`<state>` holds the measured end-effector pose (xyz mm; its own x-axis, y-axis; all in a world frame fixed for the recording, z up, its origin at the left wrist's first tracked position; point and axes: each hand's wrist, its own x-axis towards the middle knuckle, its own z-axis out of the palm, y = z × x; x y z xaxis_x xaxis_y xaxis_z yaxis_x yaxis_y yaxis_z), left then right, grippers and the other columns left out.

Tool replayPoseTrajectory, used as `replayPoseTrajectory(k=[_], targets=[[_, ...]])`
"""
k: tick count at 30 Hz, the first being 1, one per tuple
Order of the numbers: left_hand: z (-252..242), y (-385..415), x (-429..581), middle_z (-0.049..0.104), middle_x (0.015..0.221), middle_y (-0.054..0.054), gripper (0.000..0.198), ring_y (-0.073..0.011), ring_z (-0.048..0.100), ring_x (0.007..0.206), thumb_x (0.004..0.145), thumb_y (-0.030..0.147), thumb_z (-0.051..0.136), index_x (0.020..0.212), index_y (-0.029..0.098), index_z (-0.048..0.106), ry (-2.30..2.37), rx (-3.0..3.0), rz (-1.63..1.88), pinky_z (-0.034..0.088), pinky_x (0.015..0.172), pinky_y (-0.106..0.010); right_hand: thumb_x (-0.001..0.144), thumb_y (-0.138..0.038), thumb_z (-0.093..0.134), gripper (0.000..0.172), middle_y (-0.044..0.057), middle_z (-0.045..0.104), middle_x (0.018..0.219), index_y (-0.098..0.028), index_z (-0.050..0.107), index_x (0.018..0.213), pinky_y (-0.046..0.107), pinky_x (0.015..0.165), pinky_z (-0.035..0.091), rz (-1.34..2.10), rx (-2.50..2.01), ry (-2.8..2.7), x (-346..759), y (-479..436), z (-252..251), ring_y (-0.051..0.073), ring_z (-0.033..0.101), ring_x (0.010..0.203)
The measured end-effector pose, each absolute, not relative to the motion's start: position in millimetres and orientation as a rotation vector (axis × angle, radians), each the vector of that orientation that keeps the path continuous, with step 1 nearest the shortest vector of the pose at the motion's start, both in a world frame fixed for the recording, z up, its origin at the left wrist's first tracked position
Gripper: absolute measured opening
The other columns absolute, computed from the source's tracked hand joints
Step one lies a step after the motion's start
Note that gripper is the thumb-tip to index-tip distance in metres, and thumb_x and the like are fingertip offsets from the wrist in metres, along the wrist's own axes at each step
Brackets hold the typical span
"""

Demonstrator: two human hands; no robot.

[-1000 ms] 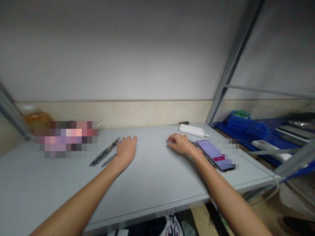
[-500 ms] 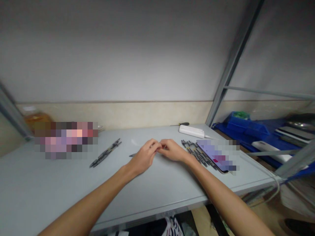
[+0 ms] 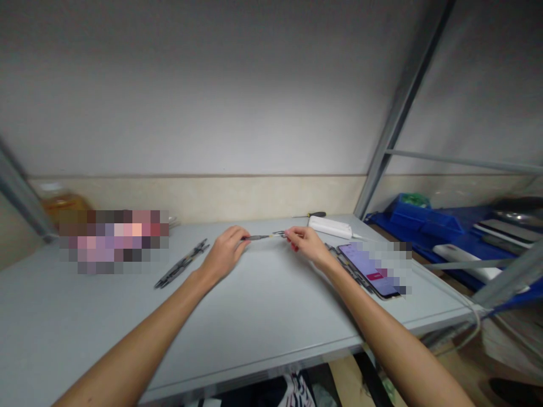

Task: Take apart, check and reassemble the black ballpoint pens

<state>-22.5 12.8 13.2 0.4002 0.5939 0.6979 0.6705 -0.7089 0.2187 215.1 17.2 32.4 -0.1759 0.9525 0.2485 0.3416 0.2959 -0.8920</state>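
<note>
A slim grey pen (image 3: 258, 237) stretches between my two hands above the desk. My left hand (image 3: 229, 249) is closed round its left end. Fingertips of my right hand (image 3: 306, 242) pinch near its other end, where a dark clip-like part shows; whether cap and barrel are joined there I cannot tell. Left of my left hand, a narrow bundle of similar pens (image 3: 182, 264) lies slantwise on the desk. More pens (image 3: 352, 268) lie in a row beside my right forearm, partly hidden by it, against a phone (image 3: 360, 263) with a lit screen.
The pale desk (image 3: 254, 316) meets the wall at the back. A white power strip (image 3: 331, 227) and a screwdriver (image 3: 316, 215) lie at the back right. A bottle (image 3: 63, 206) and blurred-out items stand at left. Metal frame posts (image 3: 399, 113) and a blue tray (image 3: 424, 217) are at right.
My hands have moved apart from each other, the left one to the left and slightly away from me. The pen they hold now shows between them.
</note>
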Motion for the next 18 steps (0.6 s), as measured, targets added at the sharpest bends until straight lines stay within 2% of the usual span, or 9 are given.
replayPoseTrajectory(k=[4, 6, 8, 10, 11, 14, 18], targets=[[15.6, 9.7, -20.2, 0.059, 0.088, -0.006, 0.011, -0.0167, 0.056, 0.085, 0.086, 0.02, 0.046, 0.089, 0.016, 0.057, -1.124, -2.533, -1.217, 0.046, 0.08, -0.032, 0.079, -0.043, 0.046, 0.034, -0.003, 0.046, 0.05, -0.015, 0.055, 0.063, 0.022, 0.048, 0.033, 0.859, -1.256, -1.694, 215.4, 18.0, 30.4, 0.01, 0.042, 0.046], [16.1, 8.7, -19.2, 0.06, 0.088, -0.006, 0.013, -0.0171, 0.056, 0.086, 0.087, 0.02, 0.046, 0.089, 0.016, 0.058, -1.112, -2.529, -1.223, 0.046, 0.081, -0.032, 0.081, -0.041, 0.044, 0.034, -0.001, 0.05, 0.054, -0.014, 0.059, 0.067, 0.023, 0.052, 0.035, 0.714, -1.304, -1.777, 215.8, 17.7, 29.5, 0.011, 0.045, 0.05], [16.1, 7.7, -17.7, 0.061, 0.088, -0.007, 0.014, -0.0171, 0.057, 0.085, 0.087, 0.021, 0.046, 0.088, 0.016, 0.058, -1.106, -2.528, -1.244, 0.046, 0.08, -0.032, 0.08, -0.039, 0.05, 0.028, 0.002, 0.058, 0.068, -0.014, 0.063, 0.084, 0.024, 0.06, 0.038, 0.445, -1.302, -1.908, 214.6, 15.3, 28.6, 0.012, 0.049, 0.059], [15.7, 6.4, -14.7, 0.062, 0.086, -0.006, 0.015, -0.0167, 0.058, 0.083, 0.087, 0.022, 0.045, 0.087, 0.016, 0.059, -1.098, -2.546, -1.273, 0.047, 0.078, -0.031, 0.076, -0.036, 0.059, 0.035, 0.005, 0.061, 0.084, -0.016, 0.059, 0.105, 0.026, 0.07, 0.039, 0.196, -1.233, -2.06, 211.3, 11.1, 27.6, 0.015, 0.053, 0.071], [15.3, 5.6, -12.7, 0.063, 0.085, -0.006, 0.016, -0.0164, 0.058, 0.082, 0.088, 0.022, 0.045, 0.086, 0.016, 0.059, -1.094, -2.559, -1.291, 0.047, 0.077, -0.03, 0.076, -0.033, 0.06, 0.037, 0.006, 0.062, 0.087, -0.016, 0.057, 0.109, 0.026, 0.073, 0.038, 0.138, -1.2, -2.143, 208.8, 8.6, 27.0, 0.015, 0.053, 0.076], [13.2, 3.3, -5.6, 0.064, 0.083, -0.005, 0.018, -0.0151, 0.059, 0.079, 0.089, 0.023, 0.043, 0.086, 0.016, 0.06, -1.103, -2.594, -1.32, 0.047, 0.075, -0.028, 0.084, -0.023, 0.049, 0.02, 0.006, 0.063, 0.084, -0.017, 0.06, 0.1, 0.024, 0.073, 0.036, 0.067, -1.226, -2.358, 200.3, 1.1, 24.8, 0.016, 0.056, 0.08], [12.8, -0.5, 2.3, 0.064, 0.086, -0.006, 0.023, -0.0158, 0.058, 0.082, 0.091, 0.024, 0.038, 0.094, 0.015, 0.059, -1.109, -2.578, -1.128, 0.045, 0.076, -0.029, 0.088, -0.021, 0.037, 0.025, 0.009, 0.065, 0.085, -0.017, 0.06, 0.095, 0.024, 0.067, 0.034, -0.046, -1.441, -2.429, 192.9, -4.9, 22.2, 0.016, 0.057, 0.075]])
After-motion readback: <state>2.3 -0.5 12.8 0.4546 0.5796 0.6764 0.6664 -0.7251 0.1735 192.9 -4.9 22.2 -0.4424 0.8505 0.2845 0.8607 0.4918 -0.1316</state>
